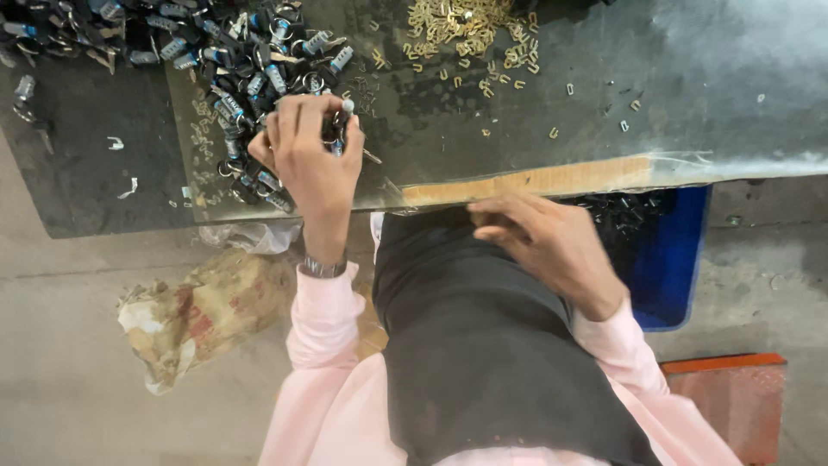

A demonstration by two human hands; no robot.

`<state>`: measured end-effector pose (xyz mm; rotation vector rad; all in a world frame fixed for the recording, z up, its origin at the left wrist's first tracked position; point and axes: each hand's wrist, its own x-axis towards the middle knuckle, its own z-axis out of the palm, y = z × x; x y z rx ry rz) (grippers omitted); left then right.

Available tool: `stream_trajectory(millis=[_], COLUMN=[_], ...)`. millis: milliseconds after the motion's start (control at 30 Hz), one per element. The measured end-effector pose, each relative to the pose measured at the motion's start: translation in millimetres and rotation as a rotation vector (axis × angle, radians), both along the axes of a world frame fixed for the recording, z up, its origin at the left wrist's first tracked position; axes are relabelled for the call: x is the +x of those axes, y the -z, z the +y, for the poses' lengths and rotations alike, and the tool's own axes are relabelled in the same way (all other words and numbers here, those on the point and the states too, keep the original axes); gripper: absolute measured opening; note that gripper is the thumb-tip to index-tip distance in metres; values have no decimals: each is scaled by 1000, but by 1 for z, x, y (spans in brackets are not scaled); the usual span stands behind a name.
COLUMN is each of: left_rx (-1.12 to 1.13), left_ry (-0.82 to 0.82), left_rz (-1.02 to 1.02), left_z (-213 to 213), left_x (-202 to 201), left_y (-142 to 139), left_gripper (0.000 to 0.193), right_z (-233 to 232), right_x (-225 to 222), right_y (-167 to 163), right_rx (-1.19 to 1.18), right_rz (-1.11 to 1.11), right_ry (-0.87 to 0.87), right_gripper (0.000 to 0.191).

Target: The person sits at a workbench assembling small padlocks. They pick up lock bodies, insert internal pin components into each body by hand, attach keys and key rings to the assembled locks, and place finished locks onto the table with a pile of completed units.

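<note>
left hand [312, 160]: we see it raised over the near edge of the pile, fingers [289, 129] curled together and pinching a small dark key-ring piece [338, 129] with a pale tip.
key-ring pile [250, 73]: we find dark and silvery pieces with blue bands heaped on the table [690, 95], just beyond and left of that hand.
right hand [548, 242]: it lies low by the table's front edge, on the dark apron [483, 345]; fingers loosely bent, holding nothing we can make out.
brass clips [466, 30]: a small golden heap farther back, well apart from both hands.
blue bin [664, 250]: under the table, beside the right hand, with dark parts inside.
crumpled sack [198, 311]: on the floor to the left.
</note>
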<state>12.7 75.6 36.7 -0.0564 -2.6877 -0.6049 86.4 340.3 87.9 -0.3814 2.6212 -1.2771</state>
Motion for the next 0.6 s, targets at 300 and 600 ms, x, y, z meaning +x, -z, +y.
stream_trajectory(millis=[300, 600], left_rx=[484, -66], left_ry=[474, 429], left_rz=[-132, -150], left_z=[60, 68], left_x=[36, -7], left_y=[-37, 5], left_gripper=[27, 66], right_z=[-36, -1], right_x=[-4, 20], right_y=[36, 21], right_rx=[-290, -39], right_rz=[205, 436], right_ry=[206, 182], right_gripper=[38, 20])
